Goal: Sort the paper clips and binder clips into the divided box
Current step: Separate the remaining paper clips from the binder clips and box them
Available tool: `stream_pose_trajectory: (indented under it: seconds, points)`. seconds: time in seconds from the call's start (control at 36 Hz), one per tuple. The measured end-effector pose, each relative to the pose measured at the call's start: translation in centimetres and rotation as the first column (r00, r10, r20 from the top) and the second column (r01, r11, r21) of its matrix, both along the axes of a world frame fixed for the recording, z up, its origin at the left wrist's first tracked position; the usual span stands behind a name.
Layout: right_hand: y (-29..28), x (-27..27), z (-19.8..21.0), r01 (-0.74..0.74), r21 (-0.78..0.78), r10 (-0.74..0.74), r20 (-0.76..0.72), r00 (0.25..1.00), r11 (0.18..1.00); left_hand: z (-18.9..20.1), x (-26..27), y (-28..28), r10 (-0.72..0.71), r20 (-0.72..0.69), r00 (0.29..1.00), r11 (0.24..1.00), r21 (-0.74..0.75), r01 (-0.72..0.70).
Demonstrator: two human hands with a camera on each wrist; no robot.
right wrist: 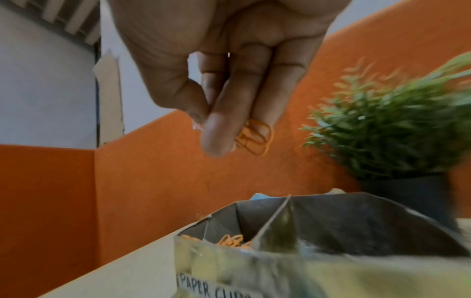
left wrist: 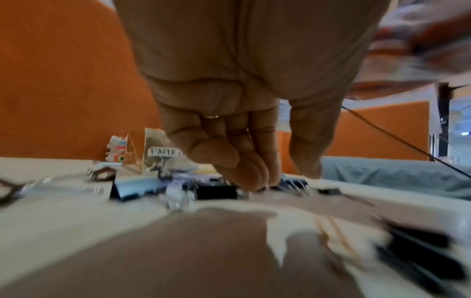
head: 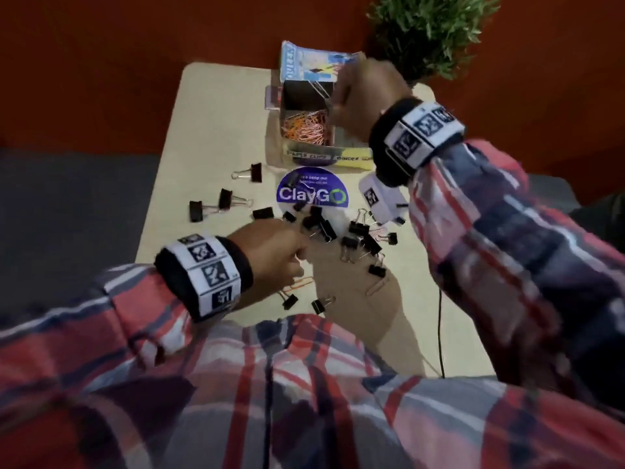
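The divided box (head: 314,156) stands at the back of the table, labelled for paper clips and binder clips. Its left compartment holds orange paper clips (head: 304,126), also seen low in the right wrist view as paper clips (right wrist: 231,241) beside the divider (right wrist: 272,221). My right hand (head: 338,106) hovers over the box (right wrist: 331,217). Thumb and fingers of this right hand (right wrist: 207,131) pinch a few orange paper clips (right wrist: 254,137). My left hand (head: 301,255) is down at the pile of black binder clips (head: 355,235). Its fingers (left wrist: 254,177) and thumb close round one binder clip (left wrist: 290,183) on the table.
More binder clips (head: 225,201) and loose paper clips (head: 299,285) lie scattered on the table. A round ClayGo sticker (head: 311,192) sits before the box, a blue carton (head: 304,62) behind it, a potted plant (head: 429,32) at the back right. A black cable (head: 439,326) crosses the near right.
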State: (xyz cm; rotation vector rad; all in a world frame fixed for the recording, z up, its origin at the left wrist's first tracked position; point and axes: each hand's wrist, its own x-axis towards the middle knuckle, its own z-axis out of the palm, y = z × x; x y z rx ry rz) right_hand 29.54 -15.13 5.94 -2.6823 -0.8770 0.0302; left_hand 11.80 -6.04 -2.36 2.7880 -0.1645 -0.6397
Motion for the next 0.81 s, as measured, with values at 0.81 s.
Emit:
stream_pose_trajectory:
  seconds: [0.81]
  points:
    - [-10.4, -1.2, -4.4, -0.176, -0.373, 0.131, -0.143, 0.981, 0.911, -1.6, -1.5, -3.3, 0.167, -0.029, 0.986, 0.986, -0.013, -0.167]
